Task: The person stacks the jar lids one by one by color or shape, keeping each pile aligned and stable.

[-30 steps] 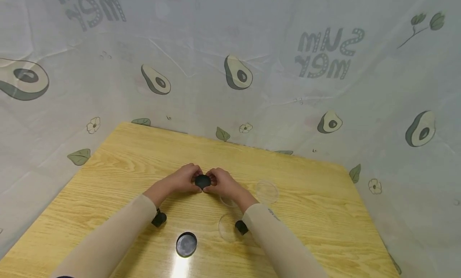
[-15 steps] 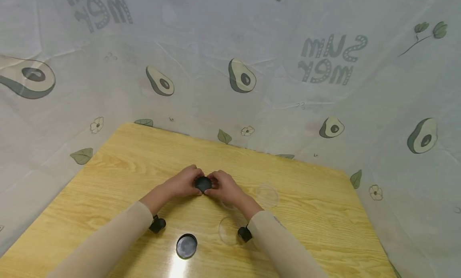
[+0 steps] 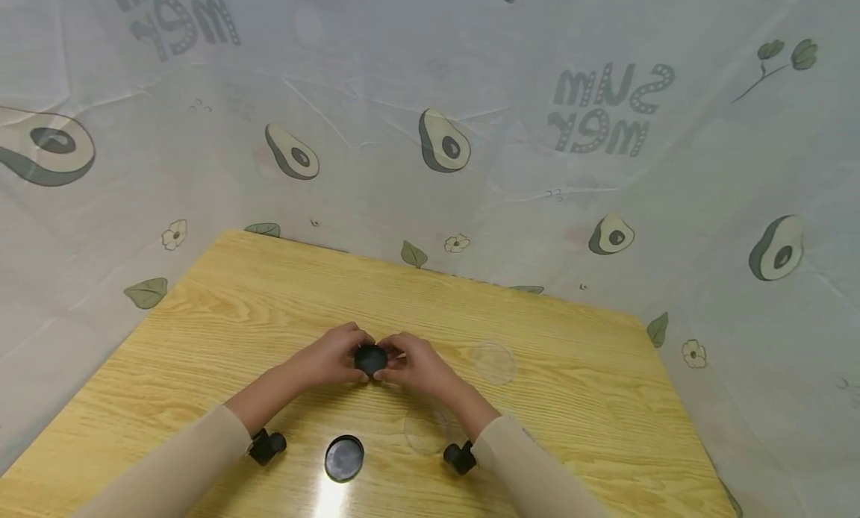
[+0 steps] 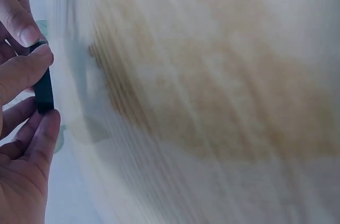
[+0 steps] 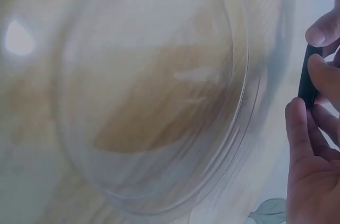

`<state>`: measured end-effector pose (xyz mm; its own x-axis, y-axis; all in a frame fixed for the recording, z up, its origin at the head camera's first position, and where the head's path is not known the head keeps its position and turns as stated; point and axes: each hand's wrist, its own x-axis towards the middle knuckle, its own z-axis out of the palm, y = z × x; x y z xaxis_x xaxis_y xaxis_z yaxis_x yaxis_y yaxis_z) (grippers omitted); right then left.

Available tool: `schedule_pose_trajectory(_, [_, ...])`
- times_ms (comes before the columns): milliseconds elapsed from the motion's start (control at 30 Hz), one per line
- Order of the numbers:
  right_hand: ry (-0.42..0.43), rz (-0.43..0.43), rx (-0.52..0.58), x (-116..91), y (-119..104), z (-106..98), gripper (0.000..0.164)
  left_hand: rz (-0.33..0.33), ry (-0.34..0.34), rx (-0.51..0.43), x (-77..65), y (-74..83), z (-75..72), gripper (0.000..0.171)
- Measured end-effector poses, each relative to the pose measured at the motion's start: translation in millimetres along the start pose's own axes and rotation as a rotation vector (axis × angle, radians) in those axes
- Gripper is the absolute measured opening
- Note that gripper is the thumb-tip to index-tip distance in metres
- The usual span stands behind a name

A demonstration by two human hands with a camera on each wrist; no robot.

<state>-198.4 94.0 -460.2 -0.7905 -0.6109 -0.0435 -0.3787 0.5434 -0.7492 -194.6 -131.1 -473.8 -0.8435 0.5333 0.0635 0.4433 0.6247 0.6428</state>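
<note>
Between my two hands is a small flat black disc [image 3: 371,360], held over the middle of the table. My left hand [image 3: 334,355] grips it by its left edge with fingers and thumb. On the right edge, my right hand [image 3: 415,365] pinches it the same way. Both wrist views show the disc edge-on, as a thin dark band [image 4: 44,91] with fingertips around it. Nearer the body, a round black cap [image 3: 344,458] with a raised rim lies on the table, touched by neither hand.
Clear round discs lie on the wooden table [image 3: 591,413]: one transparent disc [image 3: 495,363] beyond the right forearm, another clear disc [image 3: 426,431] left of the right wrist camera [image 3: 460,457]. A printed curtain [image 3: 376,77] hangs behind the table and along its sides.
Both hands have come nearer the body and slightly left, carrying the black disc with them. A clear disc edge beside the right wrist is now hidden by that arm. The black cap stays put.
</note>
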Motion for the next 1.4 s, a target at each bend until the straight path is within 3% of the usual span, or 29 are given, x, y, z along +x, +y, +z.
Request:
schedule_pose_trajectory(467, [-0.02, -0.012, 0.043, -31.9, -20.7, 17.3, 0.043, 0.063, -0.002, -0.057, -43.6, 15.6, 2.2, 0.049])
schedule_pose_trajectory(800, [-0.05, -0.009, 0.087, -58.0, -29.7, 35.5, 0.043, 0.112, -0.002, -0.094, -75.6, 25.1, 12.2, 0.049])
schedule_pose_trajectory(1000, [-0.078, -0.057, 0.064, -66.6, -31.2, 49.1, 0.043, 0.125, 0.013, -0.086, -95.5, 25.3, 21.3, 0.048])
schedule_pose_trajectory(1400, [-0.076, -0.09, -0.033, -83.2, -30.9, 60.2, 0.044, 0.09, -0.004, -0.068, -110.6, 34.1, 30.1, 0.048])
